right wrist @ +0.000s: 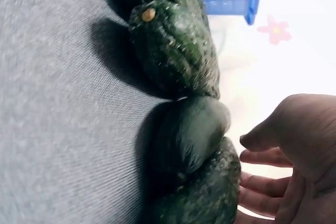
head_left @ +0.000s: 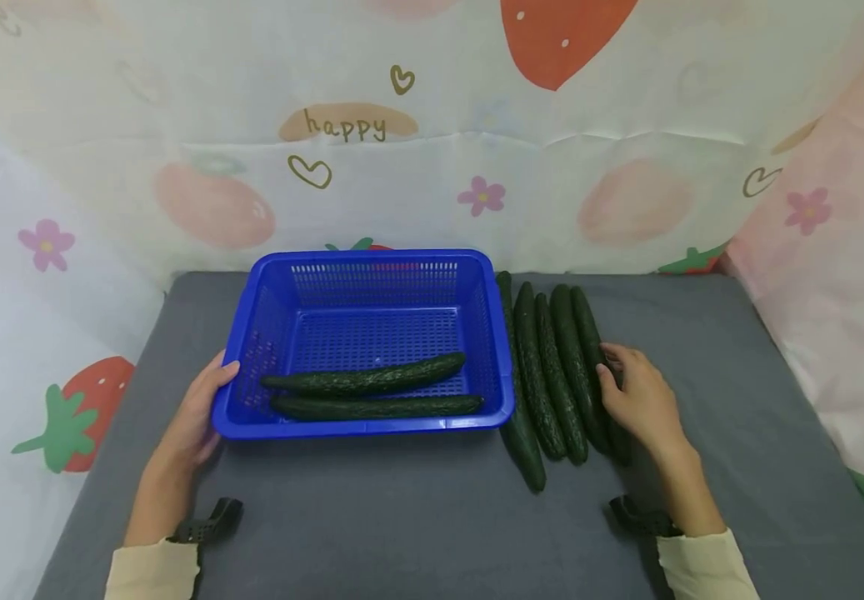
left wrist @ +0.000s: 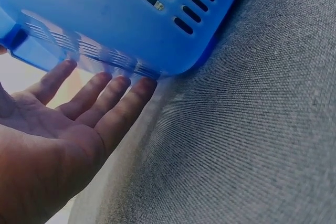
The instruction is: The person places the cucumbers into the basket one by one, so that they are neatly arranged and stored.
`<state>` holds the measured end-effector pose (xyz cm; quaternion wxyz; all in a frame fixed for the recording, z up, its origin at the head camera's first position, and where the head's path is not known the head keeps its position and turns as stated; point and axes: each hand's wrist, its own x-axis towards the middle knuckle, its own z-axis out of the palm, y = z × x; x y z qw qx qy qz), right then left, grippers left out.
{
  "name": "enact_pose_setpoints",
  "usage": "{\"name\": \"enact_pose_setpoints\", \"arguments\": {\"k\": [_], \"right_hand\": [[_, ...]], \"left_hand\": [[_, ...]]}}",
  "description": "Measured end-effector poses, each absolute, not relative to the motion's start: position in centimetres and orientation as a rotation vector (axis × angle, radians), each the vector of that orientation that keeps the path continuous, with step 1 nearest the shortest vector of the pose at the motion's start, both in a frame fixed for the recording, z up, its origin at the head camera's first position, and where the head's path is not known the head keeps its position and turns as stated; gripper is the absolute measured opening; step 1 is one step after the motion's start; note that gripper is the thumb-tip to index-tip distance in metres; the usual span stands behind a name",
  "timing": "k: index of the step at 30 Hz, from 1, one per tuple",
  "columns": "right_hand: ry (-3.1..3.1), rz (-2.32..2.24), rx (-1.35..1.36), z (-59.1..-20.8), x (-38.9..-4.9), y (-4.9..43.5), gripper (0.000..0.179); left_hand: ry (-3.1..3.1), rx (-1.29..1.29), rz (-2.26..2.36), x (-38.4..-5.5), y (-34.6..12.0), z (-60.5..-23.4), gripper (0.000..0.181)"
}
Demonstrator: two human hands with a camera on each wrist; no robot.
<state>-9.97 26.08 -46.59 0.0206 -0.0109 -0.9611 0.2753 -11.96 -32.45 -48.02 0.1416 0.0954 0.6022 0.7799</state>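
A blue plastic basket [head_left: 364, 427] with slotted walls stands on the grey cloth. My left hand [head_left: 195, 412] holds its left end, thumb over the rim and fingers [left wrist: 126, 111] against the outer wall. Two dark green cucumbers, an upper cucumber [head_left: 364, 380] and a lower cucumber [head_left: 379, 407], lie lengthwise inside it. Several more cucumbers lie side by side right of the basket. My right hand [head_left: 641, 400] is at the rightmost cucumber [head_left: 587, 325], its fingers loosely bent along that side. In the right wrist view, the thumb stands slightly apart from the nearest cucumber [right wrist: 210, 192].
A grey cloth [head_left: 402, 517] covers the table. Behind it hangs a pale curtain [head_left: 432, 200] printed with strawberries, hearts and flowers, which also runs down both sides. The leftmost loose cucumber [head_left: 523, 450] lies close against the basket's right side.
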Motion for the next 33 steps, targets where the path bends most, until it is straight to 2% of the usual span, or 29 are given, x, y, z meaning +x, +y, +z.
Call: {"name": "enact_pose_setpoints", "arguments": {"k": [7,23,33], "right_hand": [[-3.012,0.826,-0.084,-46.8,-10.1,26.3,0.051],[-3.253,0.826,-0.228,-46.2,-10.2,27.1,0.065],[-3.288,0.780,-0.317,-45.4,-10.5,27.1,0.065]], "left_hand": [[1.768,0.290,2.237,-11.9,-32.5,-47.9,0.047],[1.779,0.278,2.228,-11.4,-32.6,-48.1,0.041],[1.810,0.242,2.208,-11.6,-32.5,-47.9,0.059]]}}
